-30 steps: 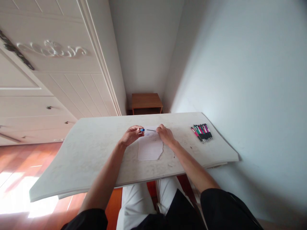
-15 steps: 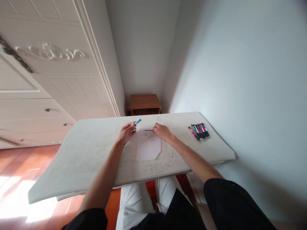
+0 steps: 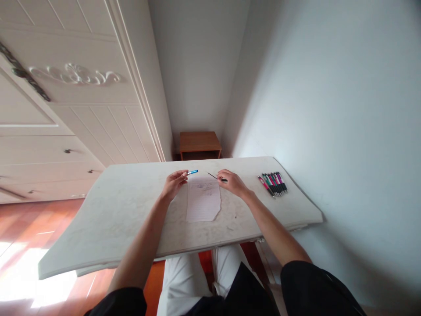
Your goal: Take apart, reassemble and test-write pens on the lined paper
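Note:
My left hand (image 3: 176, 183) is closed around a blue pen barrel (image 3: 193, 172), whose blue end points right. In my right hand (image 3: 231, 181) is a thin dark pen refill (image 3: 212, 175), its free end pointing up and left towards the barrel. A short black piece (image 3: 224, 180), perhaps the pen's grip, also shows at the right fingers. The barrel and refill are apart, both above the top of a sheet of lined paper (image 3: 203, 206) with scribbles near its top and a torn right edge.
Several coloured pens (image 3: 274, 183) lie side by side at the right of the white table (image 3: 131, 210). A wall (image 3: 329, 109) borders the table's right end. A white cabinet (image 3: 98, 118) stands at the left, and a small brown wooden stand (image 3: 200, 141) beyond the far edge.
The refill has tilted from level to pointing up and left, and my right hand has shifted slightly right. The blue barrel has turned flatter and moved slightly right.

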### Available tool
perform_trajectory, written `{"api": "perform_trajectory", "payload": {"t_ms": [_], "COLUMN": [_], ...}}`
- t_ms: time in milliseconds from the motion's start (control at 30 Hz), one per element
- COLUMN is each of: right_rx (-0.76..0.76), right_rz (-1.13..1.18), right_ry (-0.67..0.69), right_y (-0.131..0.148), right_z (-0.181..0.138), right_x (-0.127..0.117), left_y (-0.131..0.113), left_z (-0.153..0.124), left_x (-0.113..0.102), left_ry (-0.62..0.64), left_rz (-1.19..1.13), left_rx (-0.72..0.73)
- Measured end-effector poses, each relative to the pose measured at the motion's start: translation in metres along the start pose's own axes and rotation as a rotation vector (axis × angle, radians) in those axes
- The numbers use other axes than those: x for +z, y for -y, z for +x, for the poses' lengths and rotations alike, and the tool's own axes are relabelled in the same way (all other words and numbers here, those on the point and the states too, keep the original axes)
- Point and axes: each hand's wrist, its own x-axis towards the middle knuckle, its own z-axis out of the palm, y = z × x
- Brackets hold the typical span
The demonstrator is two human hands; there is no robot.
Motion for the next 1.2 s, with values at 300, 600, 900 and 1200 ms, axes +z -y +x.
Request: {"api": "perform_trajectory", "payload": {"t_ms": [300, 600, 900, 1200], "right_rx": [0.24, 0.544, 0.583, 0.591], "right_rz": [0.344, 0.782, 0.897, 0.874], "right_ry": [-0.333, -0.402, -0.447, -0.408], "right_y": [-0.006, 0.0, -0.001, -0.002], "right_z": [-0.032, -0.032, -0.033, -0.034], "right_x": [0.019, 0.025, 0.026, 0.028], "left_y": [0.003, 0.006, 0.007, 0.007], "left_z": [-0.003, -0.004, -0.007, -0.01], "left_x": [0.003, 0.003, 0.006, 0.011], "left_ry": [0.022, 0.014, -0.003, 0.017], "left_rz": [0.068, 0.086, 0.109, 0.146], "left_rx": [-0.017, -0.025, -0.052, -0.06]}}
